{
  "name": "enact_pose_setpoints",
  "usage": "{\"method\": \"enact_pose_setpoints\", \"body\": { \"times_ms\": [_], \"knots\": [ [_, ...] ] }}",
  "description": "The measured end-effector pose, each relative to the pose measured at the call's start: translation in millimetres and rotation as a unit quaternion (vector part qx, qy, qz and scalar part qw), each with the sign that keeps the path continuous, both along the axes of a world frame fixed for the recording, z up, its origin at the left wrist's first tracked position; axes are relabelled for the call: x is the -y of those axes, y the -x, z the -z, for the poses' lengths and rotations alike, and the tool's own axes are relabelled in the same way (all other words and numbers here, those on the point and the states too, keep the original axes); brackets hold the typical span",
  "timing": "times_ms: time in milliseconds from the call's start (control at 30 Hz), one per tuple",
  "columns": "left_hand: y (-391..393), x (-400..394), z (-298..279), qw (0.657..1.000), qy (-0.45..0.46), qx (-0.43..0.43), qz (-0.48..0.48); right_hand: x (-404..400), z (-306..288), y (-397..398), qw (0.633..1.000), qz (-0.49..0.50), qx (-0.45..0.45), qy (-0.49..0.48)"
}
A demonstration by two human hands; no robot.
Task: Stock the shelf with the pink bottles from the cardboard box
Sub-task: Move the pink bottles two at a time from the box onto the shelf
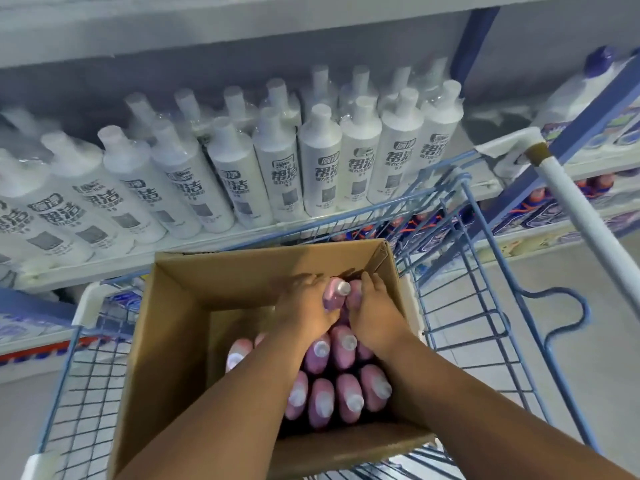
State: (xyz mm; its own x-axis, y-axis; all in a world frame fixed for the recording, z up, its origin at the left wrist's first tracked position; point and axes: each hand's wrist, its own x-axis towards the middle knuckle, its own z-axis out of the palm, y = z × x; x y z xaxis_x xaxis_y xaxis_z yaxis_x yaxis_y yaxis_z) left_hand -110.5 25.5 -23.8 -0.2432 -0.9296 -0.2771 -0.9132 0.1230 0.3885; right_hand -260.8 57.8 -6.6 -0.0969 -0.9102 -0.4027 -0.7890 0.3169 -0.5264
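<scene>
A brown cardboard box point(173, 327) sits inside a blue wire cart point(485, 306). The box is open at the top. Down in it stand many pink bottles point(343, 348) with pale caps, packed close together.

Both arms reach down into the box. The left hand point(304, 306) and the right hand point(372, 306) are close side by side at the far end of the box. The left hand is wrapped around one raised pink bottle point(334, 294), whose cap pokes up above the others. The right hand is curled around another pink bottle point(354, 293) just beside it, but most of that bottle is hidden, so the grip is hard to see well.

Behind the cart is a shelf point(173, 242). It is full of white bottles point(320, 168) with dark writing on them. They stand in rows, one row behind the other. No pink bottles show on this shelf.

On the right, a white cart handle point(585, 216) slants across the view. Past it are more shelves with blue and white things, too blurry to tell what they are. A blue post point(474, 46) stands beside the white bottles.
</scene>
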Motion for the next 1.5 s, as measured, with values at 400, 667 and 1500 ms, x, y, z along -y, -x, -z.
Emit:
{"method": "enact_pose_setpoints", "body": {
  "times_ms": [400,667,1500],
  "knots": [
    [11.8,26.3,63.0,0.991,-0.091,-0.094,-0.036,5.1,54.0,-5.4,0.992,0.067,0.012,0.102],
    [-21.1,12.2,63.1,0.967,-0.103,-0.201,-0.117,22.3,59.2,-8.0,0.997,-0.028,0.075,0.021],
    [-74.2,5.9,15.2,0.950,-0.076,-0.187,-0.240,39.6,31.5,2.4,0.991,-0.103,0.089,0.019]
  ]
}}
